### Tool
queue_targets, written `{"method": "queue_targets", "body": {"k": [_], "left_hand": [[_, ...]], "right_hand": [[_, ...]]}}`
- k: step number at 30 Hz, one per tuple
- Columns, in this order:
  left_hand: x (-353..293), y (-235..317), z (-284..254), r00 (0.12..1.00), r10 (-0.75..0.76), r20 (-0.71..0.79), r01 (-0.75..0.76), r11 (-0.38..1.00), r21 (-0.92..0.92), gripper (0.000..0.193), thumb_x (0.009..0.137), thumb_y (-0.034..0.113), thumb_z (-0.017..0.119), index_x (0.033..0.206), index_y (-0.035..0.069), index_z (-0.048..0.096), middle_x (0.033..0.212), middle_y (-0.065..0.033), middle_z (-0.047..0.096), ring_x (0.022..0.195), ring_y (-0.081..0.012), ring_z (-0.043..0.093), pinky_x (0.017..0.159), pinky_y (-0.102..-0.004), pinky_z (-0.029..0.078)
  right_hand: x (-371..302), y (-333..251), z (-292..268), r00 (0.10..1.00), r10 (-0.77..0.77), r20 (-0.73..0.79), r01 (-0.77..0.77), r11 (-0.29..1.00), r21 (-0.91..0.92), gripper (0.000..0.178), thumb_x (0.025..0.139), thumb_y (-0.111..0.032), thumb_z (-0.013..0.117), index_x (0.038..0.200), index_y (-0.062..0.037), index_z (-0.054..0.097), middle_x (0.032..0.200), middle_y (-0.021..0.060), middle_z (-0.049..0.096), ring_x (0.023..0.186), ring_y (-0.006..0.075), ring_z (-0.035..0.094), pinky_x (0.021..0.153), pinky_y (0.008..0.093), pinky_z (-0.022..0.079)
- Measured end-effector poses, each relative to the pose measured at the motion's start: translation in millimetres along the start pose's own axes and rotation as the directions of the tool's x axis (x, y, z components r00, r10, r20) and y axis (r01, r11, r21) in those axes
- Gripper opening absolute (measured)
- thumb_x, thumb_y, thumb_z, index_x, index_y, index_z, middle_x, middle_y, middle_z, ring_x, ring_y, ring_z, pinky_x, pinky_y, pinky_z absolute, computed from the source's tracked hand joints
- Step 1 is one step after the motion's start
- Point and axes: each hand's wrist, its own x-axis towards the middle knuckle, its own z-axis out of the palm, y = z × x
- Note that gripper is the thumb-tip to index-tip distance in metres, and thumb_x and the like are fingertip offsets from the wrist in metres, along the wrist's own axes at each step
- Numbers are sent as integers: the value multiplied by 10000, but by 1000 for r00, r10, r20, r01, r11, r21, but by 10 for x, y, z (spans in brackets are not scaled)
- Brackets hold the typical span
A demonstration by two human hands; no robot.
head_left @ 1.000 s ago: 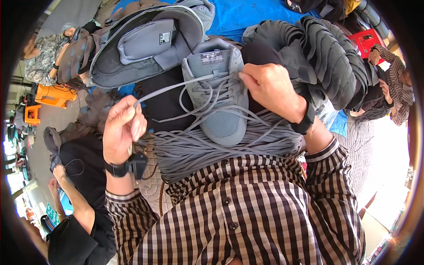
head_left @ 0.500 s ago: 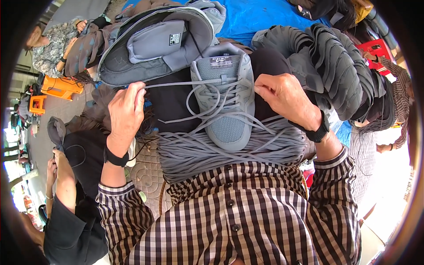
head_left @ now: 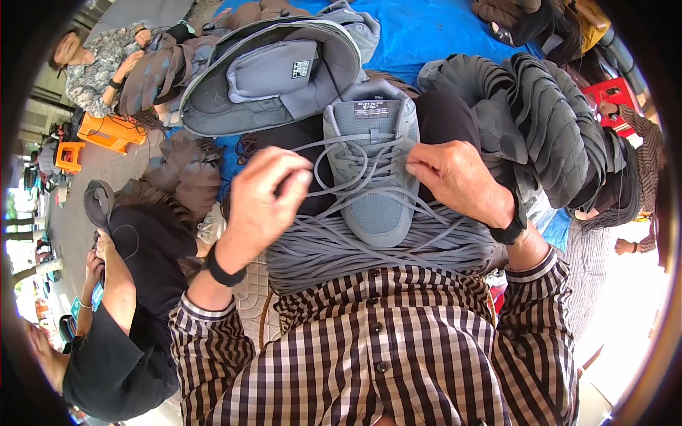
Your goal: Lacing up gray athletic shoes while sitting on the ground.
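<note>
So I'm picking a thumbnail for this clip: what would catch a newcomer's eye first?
First the grey shoe at centre, toe toward the wearer, with the left hand and right hand each pinching a grey lace on either side of it. Just below lies a thick bundle of grey laces across the lap, and behind, a blue tarp with piled grey shoe uppers.

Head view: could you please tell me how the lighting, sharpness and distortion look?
Head view: even daylight keeps the grey lace-up shoe and both hands, left hand and right hand, sharp; the lower right edge is blown out white; fisheye bending curves everything near the dark round rim.
</note>
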Motion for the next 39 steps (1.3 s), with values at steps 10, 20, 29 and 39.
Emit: {"method": "queue_targets", "body": {"k": [10, 20, 29, 39], "left_hand": [[135, 112, 287, 944, -185, 271, 271, 905, -327, 110, 869, 94, 629, 872, 9, 560, 723, -57, 558, 648, -129, 566, 585, -275, 453], [384, 638, 1, 930, -93, 356, 326, 657, -679, 117, 938, 89, 557, 1003, -8, 558, 798, -68, 642, 723, -102, 605, 667, -232, 494], [311, 423, 444, 989, 55, 137, -73, 989, 126, 166, 772, 138, 707, 764, 19, 591, 657, -74, 538, 563, -201, 541, 537, -326, 442], [551, 218, 189, 865, -160, 475, 273, 946, -177, 105, 867, 76, 622, 812, -12, 605, 682, 18, 541, 620, -33, 435, 545, -231, 372]], "right_hand": [[103, -302, 78, 998, -66, -21, 67, 997, 48, 190, 796, -64, 645, 978, -36, 598, 703, 128, 634, 647, 318, 635, 582, 392, 496], [354, -204, 186, 964, -115, -242, 177, 951, 253, 130, 867, -110, 622, 933, 0, 607, 699, 82, 603, 590, 204, 594, 567, 321, 488], [385, 93, -34, 969, 38, -245, -28, 999, 43, 398, 975, -310, 492, 756, 7, 591, 575, 179, 543, 550, 358, 566, 528, 421, 439], [330, 93, -125, 924, 381, 27, -306, 696, 650, 517, 970, -449, 477, 689, -25, 567, 546, 31, 531, 489, 91, 487, 467, 243, 396]]}}
